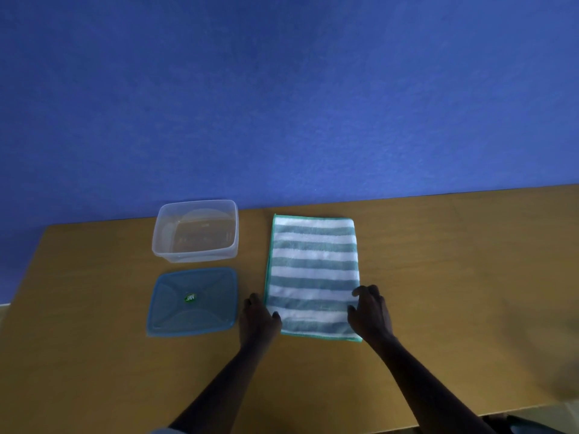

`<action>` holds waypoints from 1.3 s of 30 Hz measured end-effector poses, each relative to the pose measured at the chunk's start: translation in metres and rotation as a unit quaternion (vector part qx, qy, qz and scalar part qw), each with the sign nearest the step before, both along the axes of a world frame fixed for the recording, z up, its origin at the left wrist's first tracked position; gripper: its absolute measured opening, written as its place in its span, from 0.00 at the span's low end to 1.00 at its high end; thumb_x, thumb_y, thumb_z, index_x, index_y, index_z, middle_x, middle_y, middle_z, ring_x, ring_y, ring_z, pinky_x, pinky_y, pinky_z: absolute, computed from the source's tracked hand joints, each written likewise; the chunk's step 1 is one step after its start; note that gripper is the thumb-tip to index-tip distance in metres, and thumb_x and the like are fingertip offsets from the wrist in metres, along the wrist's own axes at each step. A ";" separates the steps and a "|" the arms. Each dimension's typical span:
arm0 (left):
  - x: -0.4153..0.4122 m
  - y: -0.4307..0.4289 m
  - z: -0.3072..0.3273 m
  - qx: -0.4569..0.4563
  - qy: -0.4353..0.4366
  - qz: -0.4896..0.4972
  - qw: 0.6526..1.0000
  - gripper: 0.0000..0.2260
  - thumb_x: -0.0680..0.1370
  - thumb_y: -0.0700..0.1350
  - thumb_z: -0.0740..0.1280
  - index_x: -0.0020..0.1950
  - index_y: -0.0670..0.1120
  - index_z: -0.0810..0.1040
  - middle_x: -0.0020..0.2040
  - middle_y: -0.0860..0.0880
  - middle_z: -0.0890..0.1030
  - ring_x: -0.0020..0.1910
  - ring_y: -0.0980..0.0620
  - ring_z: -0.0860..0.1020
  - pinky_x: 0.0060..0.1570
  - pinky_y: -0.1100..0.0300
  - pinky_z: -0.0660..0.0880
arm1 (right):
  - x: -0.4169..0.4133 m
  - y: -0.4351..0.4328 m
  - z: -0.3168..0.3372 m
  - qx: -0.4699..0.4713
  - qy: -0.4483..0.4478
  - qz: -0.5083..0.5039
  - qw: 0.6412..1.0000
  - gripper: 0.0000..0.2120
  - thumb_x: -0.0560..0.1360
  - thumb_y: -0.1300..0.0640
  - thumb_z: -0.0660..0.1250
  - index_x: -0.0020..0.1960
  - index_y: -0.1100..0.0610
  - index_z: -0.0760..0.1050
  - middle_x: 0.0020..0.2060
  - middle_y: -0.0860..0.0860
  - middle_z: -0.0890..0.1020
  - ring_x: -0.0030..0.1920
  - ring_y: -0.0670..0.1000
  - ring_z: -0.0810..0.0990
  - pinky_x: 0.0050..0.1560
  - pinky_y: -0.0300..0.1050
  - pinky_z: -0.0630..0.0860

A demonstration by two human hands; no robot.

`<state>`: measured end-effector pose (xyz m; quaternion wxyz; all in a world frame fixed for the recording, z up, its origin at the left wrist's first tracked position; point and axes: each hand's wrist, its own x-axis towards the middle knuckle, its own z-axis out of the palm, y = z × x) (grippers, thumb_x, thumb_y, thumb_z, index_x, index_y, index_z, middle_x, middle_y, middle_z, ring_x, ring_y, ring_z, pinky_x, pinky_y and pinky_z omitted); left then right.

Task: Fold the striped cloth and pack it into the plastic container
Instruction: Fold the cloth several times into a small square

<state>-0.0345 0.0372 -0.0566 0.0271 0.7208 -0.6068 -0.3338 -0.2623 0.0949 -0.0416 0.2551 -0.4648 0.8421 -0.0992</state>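
The striped cloth (313, 274), green and white with a green hem, lies flat on the wooden table as a tall rectangle, folded along its right side. My left hand (258, 317) rests at the cloth's near left corner, thumb on the fabric. My right hand (369, 311) sits at the near right edge, fingers curled onto the cloth. Whether either hand pinches the fabric cannot be told. The clear plastic container (195, 230) stands open and empty to the left of the cloth, near the table's far edge.
The container's blue lid (191, 300) lies flat in front of the container, just left of my left hand. The wooden table (454, 277) runs along a blue wall, with its left edge beyond the lid.
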 end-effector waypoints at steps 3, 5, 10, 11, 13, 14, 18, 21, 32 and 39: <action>0.000 0.001 0.000 0.003 0.003 0.015 1.000 0.21 0.75 0.44 0.70 0.65 0.39 0.70 0.64 0.38 0.77 0.65 0.39 0.76 0.60 0.50 0.73 | -0.001 0.008 -0.003 0.030 -0.035 -0.058 0.997 0.18 0.76 0.60 0.69 0.63 0.61 0.68 0.58 0.56 0.74 0.52 0.55 0.77 0.43 0.46 0.79; 0.002 0.001 0.000 0.018 0.010 0.018 1.000 0.20 0.75 0.43 0.70 0.63 0.38 0.70 0.62 0.37 0.79 0.63 0.38 0.77 0.58 0.50 0.74 | -0.002 0.011 -0.005 0.037 -0.060 -0.089 0.994 0.19 0.75 0.59 0.69 0.61 0.61 0.65 0.53 0.56 0.76 0.48 0.54 0.77 0.38 0.45 0.77; 0.010 0.001 -0.005 0.036 0.051 0.048 0.997 0.16 0.74 0.44 0.69 0.59 0.41 0.72 0.57 0.39 0.83 0.58 0.38 0.80 0.52 0.53 0.76 | -0.007 0.017 -0.014 0.050 -0.124 -0.138 0.981 0.20 0.75 0.60 0.69 0.62 0.59 0.64 0.46 0.52 0.77 0.42 0.54 0.79 0.28 0.40 0.74; 0.012 0.000 -0.006 0.034 0.060 0.059 0.996 0.17 0.74 0.44 0.70 0.60 0.41 0.73 0.57 0.39 0.83 0.58 0.38 0.80 0.53 0.53 0.75 | -0.008 0.018 -0.015 0.048 -0.139 -0.149 0.978 0.21 0.74 0.60 0.69 0.62 0.60 0.65 0.47 0.52 0.77 0.43 0.54 0.78 0.29 0.40 0.74; 0.016 -0.002 -0.007 0.041 0.084 0.091 0.991 0.17 0.74 0.45 0.71 0.61 0.42 0.75 0.55 0.39 0.84 0.57 0.39 0.81 0.55 0.54 0.76 | -0.011 0.017 -0.014 0.029 -0.182 -0.185 0.965 0.24 0.72 0.61 0.71 0.65 0.60 0.66 0.49 0.53 0.76 0.46 0.55 0.79 0.29 0.41 0.75; 0.018 -0.004 -0.007 0.049 0.103 0.110 0.987 0.17 0.73 0.45 0.72 0.60 0.42 0.75 0.51 0.40 0.85 0.53 0.40 0.83 0.54 0.54 0.78 | -0.012 0.016 -0.012 0.017 -0.205 -0.205 0.957 0.25 0.71 0.61 0.72 0.65 0.58 0.67 0.50 0.53 0.76 0.47 0.56 0.80 0.28 0.42 0.76; 0.026 -0.013 0.000 0.086 0.193 0.212 0.954 0.18 0.70 0.42 0.74 0.58 0.45 0.74 0.38 0.45 0.82 0.29 0.47 0.82 0.32 0.55 0.82 | -0.017 0.015 -0.005 -0.012 -0.270 -0.265 0.925 0.23 0.70 0.61 0.73 0.60 0.50 0.66 0.48 0.56 0.80 0.43 0.57 0.84 0.32 0.52 0.84; 0.026 -0.022 0.003 0.110 0.269 0.223 0.931 0.20 0.72 0.39 0.72 0.59 0.50 0.71 0.40 0.41 0.81 0.25 0.49 0.78 0.22 0.61 0.74 | -0.022 0.012 -0.002 -0.039 -0.312 -0.263 0.912 0.16 0.73 0.62 0.71 0.57 0.50 0.72 0.46 0.57 0.83 0.43 0.57 0.85 0.35 0.51 0.84; 0.030 -0.051 0.015 0.136 0.469 0.142 0.861 0.12 0.75 0.33 0.70 0.56 0.44 0.83 0.41 0.47 0.84 0.35 0.55 0.80 0.32 0.62 0.75 | -0.059 -0.009 0.012 -0.065 -0.553 -0.291 0.778 0.09 0.76 0.64 0.68 0.52 0.59 0.85 0.49 0.58 0.87 0.47 0.54 0.87 0.43 0.48 0.80; 0.025 -0.059 0.004 -0.050 0.261 0.067 0.962 0.07 0.70 0.47 0.79 0.44 0.47 0.85 0.37 0.49 0.85 0.37 0.54 0.80 0.42 0.56 0.76 | -0.057 -0.019 0.009 -0.098 -0.485 -0.224 0.840 0.14 0.73 0.68 0.71 0.52 0.52 0.86 0.44 0.52 0.86 0.50 0.52 0.82 0.44 0.43 0.80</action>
